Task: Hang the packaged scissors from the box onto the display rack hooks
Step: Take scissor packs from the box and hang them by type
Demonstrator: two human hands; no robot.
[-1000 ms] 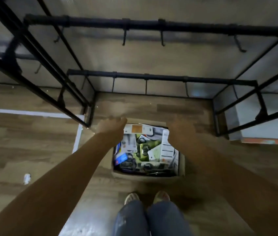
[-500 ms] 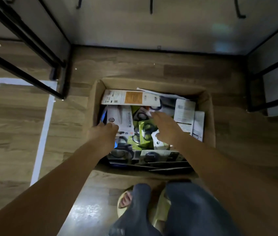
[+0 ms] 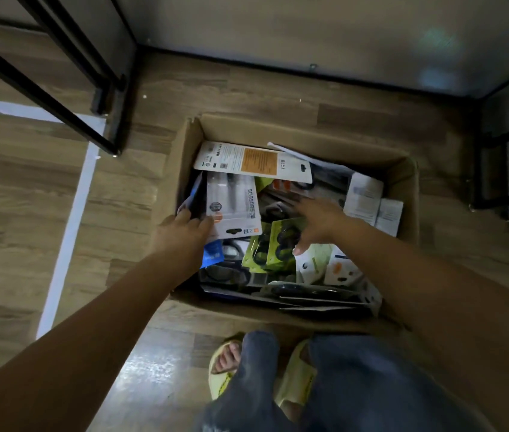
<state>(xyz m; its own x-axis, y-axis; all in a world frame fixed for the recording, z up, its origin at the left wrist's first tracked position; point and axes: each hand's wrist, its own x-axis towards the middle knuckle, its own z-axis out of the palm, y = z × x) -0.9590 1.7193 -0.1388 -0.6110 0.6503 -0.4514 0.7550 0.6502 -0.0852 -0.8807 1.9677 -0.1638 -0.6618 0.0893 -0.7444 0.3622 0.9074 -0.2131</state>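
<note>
An open cardboard box stands on the floor, filled with several packaged scissors. My left hand is at the lower left corner of a white package marked SCISSORS: the thumb lies on its face and the fingers reach under its left edge. My right hand hovers with spread fingers over the middle of the box, its thumb touching a green scissors package. A white and orange package lies across the far side. No hooks of the display rack are in view.
Black rack legs and bars rise at the upper left, and another frame section stands at the right. A grey wall runs behind the box. White tape marks the wood floor. My feet in yellow sandals are just before the box.
The view has dropped and closed in on the box. My left hand moved in to the white SCISSORS package, and my right hand reached further into the middle of the box.
</note>
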